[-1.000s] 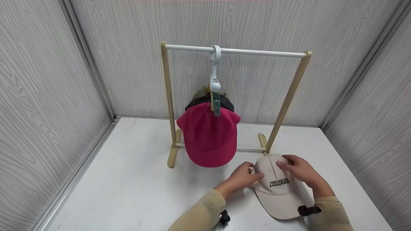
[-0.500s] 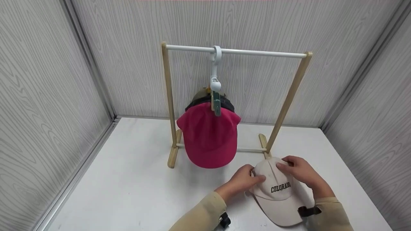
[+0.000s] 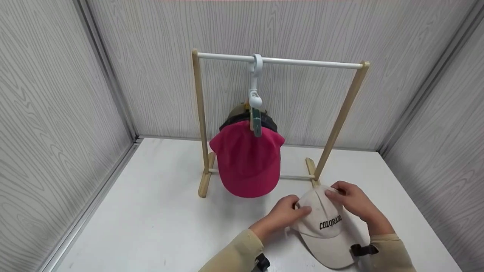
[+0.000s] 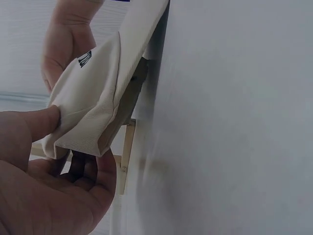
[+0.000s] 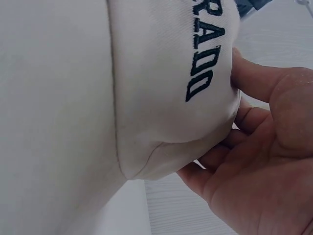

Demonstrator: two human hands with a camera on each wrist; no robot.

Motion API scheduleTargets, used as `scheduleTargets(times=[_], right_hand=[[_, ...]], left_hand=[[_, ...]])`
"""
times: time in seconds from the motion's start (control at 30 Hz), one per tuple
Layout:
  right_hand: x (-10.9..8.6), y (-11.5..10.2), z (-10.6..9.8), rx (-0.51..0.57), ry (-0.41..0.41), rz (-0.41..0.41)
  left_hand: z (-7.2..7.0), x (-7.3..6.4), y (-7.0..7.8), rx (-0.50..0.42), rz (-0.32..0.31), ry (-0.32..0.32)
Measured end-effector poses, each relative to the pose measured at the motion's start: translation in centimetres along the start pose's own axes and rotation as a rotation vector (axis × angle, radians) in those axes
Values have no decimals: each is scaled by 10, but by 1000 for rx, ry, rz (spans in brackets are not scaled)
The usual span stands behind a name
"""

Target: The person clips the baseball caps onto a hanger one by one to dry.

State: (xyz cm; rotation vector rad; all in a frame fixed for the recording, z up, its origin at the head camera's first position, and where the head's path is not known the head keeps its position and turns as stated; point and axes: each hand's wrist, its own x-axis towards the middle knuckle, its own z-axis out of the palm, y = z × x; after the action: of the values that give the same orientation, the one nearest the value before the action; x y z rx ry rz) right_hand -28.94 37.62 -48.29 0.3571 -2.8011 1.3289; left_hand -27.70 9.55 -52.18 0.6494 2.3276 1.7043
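A cream baseball cap with dark COLORADO lettering is held between both hands at the front right, its brim toward the person. My left hand grips the cap's left side, thumb on the front and fingers curled behind, as the left wrist view shows on the cap. At the cap's upper right edge, my right hand pinches it between thumb and fingers. A pink cap hangs in front of a darker cap, with a green clip at its top.
A wooden rack with a white top bar stands on the white table. From the bar hangs a white hook carrying the clipped caps. Wood-patterned panels enclose the back and sides.
The cream cap has shifted slightly toward the person, its crown drawing away from the rack's right foot. Both hands keep their hold with little movement. The hanging caps stay as they were.
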Motion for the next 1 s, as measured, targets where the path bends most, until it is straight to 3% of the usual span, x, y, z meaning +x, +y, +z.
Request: scheduleTargets(times=[0.4, 0.63, 1.0], right_hand=[[0, -15, 4, 23, 95, -30], [-3, -24, 5, 17, 150, -61], [-7, -35, 9, 104, 220, -173]], left_hand=[[-7, -5, 13, 11, 72, 90], [-12, -12, 27, 83, 116, 126], [-23, -25, 54, 143, 178, 124]])
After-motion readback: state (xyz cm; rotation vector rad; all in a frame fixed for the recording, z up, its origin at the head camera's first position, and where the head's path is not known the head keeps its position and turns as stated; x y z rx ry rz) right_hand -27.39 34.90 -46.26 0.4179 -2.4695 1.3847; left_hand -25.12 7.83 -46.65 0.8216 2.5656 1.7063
